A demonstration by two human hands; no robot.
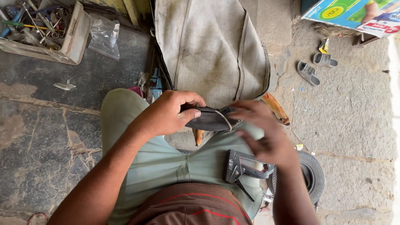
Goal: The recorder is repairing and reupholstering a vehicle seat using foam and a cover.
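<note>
Resting on the lap, a grey staple gun [246,166] lies just below the blurred right hand [262,132], its grip unclear. Beyond, the left hand [173,112] pinches a dark folded strap [210,119] before the grey seat cover [212,46].

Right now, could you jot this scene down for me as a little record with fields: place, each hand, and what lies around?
Place: a person sits over a stone floor
Left hand: grips a dark flat strap piece at its near end
Right hand: blurred, fingers at the piece's far end
On the lap: a grey staple gun
In front: a worn grey seat cover
Top left: a tray of tools and a clear plastic bag
Right: a pair of grey sandals, a small tyre
</note>
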